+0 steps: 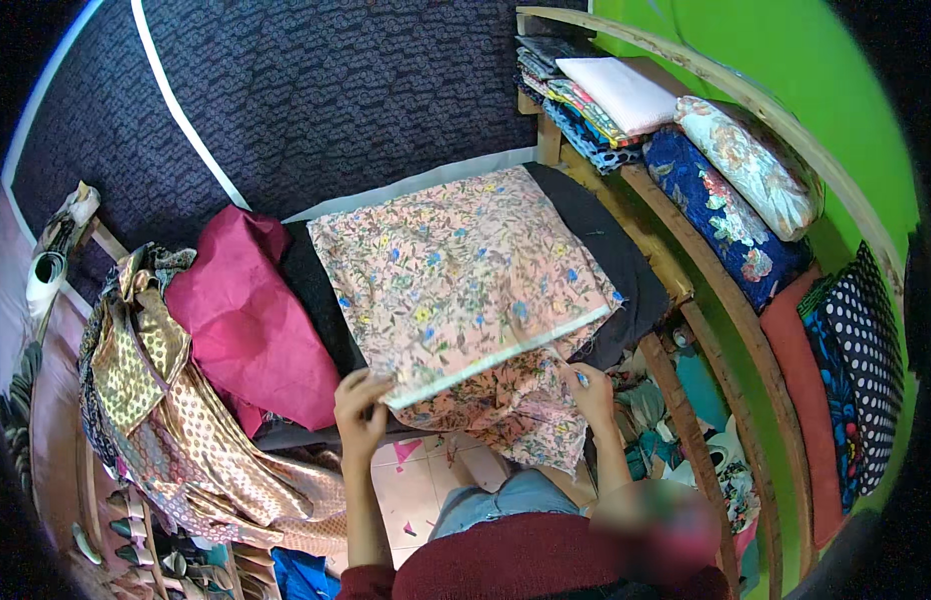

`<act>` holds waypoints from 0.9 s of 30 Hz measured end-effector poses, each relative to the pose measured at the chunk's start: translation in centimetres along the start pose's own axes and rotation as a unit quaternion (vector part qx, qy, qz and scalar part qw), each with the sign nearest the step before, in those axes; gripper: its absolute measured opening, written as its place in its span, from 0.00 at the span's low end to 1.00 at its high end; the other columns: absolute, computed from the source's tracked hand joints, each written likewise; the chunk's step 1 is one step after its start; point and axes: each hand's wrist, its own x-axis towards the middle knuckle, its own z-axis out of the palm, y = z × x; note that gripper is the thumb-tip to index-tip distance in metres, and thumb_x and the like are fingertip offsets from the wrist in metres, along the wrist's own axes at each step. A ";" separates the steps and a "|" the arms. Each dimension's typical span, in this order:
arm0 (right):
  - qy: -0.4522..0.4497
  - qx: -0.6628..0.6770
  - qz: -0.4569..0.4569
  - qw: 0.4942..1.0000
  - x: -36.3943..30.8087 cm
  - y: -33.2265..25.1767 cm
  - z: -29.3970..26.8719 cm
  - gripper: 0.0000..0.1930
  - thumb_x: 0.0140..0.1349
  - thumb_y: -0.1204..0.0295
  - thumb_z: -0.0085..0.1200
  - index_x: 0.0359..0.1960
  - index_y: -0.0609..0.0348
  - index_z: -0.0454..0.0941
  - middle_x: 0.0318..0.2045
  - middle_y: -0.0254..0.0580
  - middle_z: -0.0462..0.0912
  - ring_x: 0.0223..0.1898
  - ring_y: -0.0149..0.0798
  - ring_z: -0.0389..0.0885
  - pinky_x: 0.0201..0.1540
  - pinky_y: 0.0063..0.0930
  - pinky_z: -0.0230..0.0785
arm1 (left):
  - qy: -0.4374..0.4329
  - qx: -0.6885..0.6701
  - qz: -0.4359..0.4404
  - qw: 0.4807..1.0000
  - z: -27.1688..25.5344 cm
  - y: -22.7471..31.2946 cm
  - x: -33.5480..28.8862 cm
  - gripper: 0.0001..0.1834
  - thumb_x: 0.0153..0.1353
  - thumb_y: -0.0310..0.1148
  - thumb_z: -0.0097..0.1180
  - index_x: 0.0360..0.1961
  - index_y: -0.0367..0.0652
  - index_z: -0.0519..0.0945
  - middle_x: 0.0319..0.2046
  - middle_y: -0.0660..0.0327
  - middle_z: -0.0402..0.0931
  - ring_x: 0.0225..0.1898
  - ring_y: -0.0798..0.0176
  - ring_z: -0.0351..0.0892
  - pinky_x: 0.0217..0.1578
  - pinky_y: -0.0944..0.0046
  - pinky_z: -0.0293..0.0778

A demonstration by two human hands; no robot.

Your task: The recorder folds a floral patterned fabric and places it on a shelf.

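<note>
"Floral cloth [471, 260]: where from us?"

"Twelve o'clock, on the black surface [626, 255], pale edge [501, 357] slanting eight to two. Our left hand [362, 412], nearer that edge, pinches its eight-o'clock end; whether our right hand [591, 398] grips, we can't tell."

The left arm [365, 500] and right arm [612, 458] reach forward. The left grip [362, 408] bends and pinches; the right grip [591, 392] pinches too.

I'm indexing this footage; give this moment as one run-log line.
left hand: pinching floral fabric at near-left corner | right hand: on floral fabric, below pale edge's right end | beneath: black cloth | left: magenta fabric
</note>
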 end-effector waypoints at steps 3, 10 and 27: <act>-0.004 -0.001 0.005 1.000 0.2 -0.7 -0.2 0.13 0.52 0.62 0.56 0.34 0.58 0.79 0.30 0.48 0.80 0.32 0.50 0.79 0.33 0.34 0.69 | -0.079 0.064 -0.039 0.994 0.3 -0.1 -3.3 0.14 0.38 0.21 0.58 0.31 0.46 0.81 0.37 0.63 0.78 0.48 0.55 0.69 0.49 0.59 0.59; 0.050 -0.035 -0.072 0.996 1.4 -3.6 0.8 0.14 0.51 0.64 0.57 0.36 0.60 0.78 0.34 0.48 0.80 0.33 0.45 0.79 0.33 0.30 0.69 | -0.050 0.149 -0.089 0.983 2.6 0.5 -4.8 0.31 0.40 0.28 0.62 0.51 0.51 0.71 0.54 0.60 0.66 0.56 0.53 0.62 0.54 0.55 0.53; 0.128 -0.108 0.106 0.980 5.1 0.1 -3.7 0.14 0.50 0.57 0.55 0.29 0.54 0.77 0.22 0.39 0.79 0.25 0.45 0.77 0.30 0.36 0.67 | -0.090 0.179 -0.086 0.976 3.1 -0.5 -5.5 0.26 0.42 0.34 0.56 0.48 0.54 0.75 0.51 0.65 0.71 0.56 0.58 0.62 0.56 0.55 0.47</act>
